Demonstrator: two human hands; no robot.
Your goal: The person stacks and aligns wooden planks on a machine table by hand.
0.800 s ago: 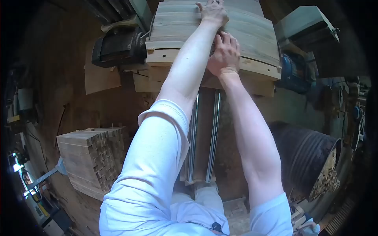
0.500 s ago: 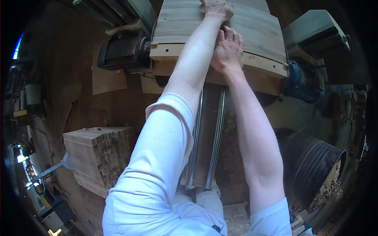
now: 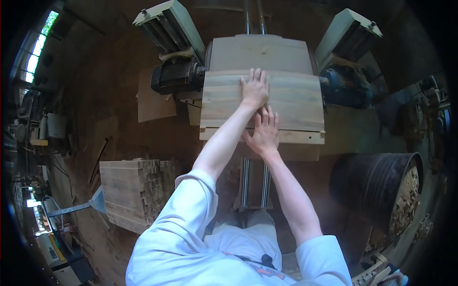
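The left hand [image 3: 255, 88] lies flat on the middle of the curved wooden panel [image 3: 296, 102], fingers spread. The right hand [image 3: 264, 133] presses flat on its near edge. Neither grip is closed on anything. The panel rests on the machine's wooden surface [image 3: 260, 52], between 2 motors [image 3: 176, 76] and above 2 steel rails [image 3: 244, 183]. With only palms bearing down, I judge the panel could skid or rock on its curve and carry fingers toward the motors. A stack of slats [image 3: 129, 190] stands left, a barrel of offcuts [image 3: 381, 181] right.
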